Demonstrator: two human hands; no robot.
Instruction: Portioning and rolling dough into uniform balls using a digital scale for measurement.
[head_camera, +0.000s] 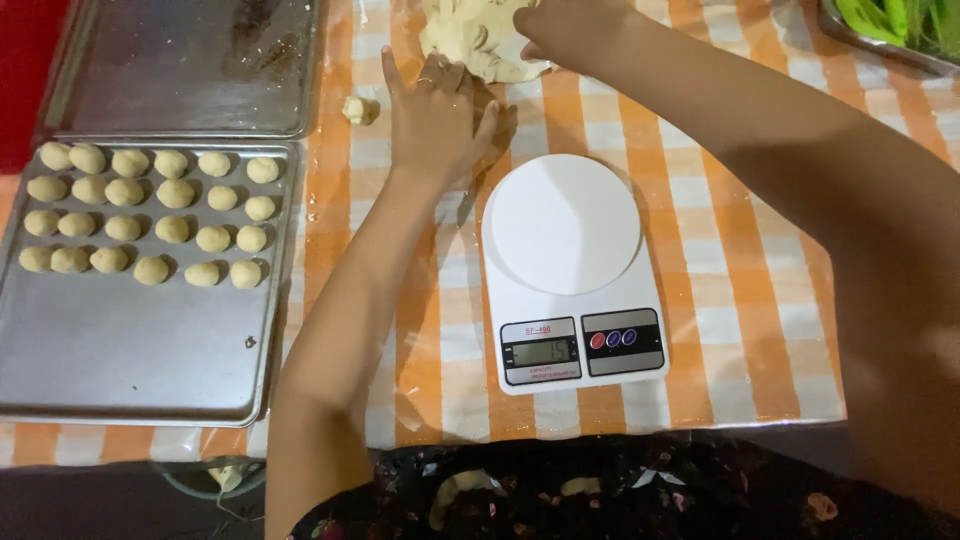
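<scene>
Pale dough mass (478, 40) gripped by right hand (560, 28) | left hand (435, 115) flat, fingers spread, beside scale (570, 270)

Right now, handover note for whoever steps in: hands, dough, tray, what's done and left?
Left hand: flat, palm down on the checked cloth, next to the dough mass; nothing visibly held.
Right hand: on the dough mass.
Small dough piece lies loose beside the left hand.
Scale: platform bare.
Done: four rows of dough balls on the tray.
Left: most of the mass unportioned.
</scene>
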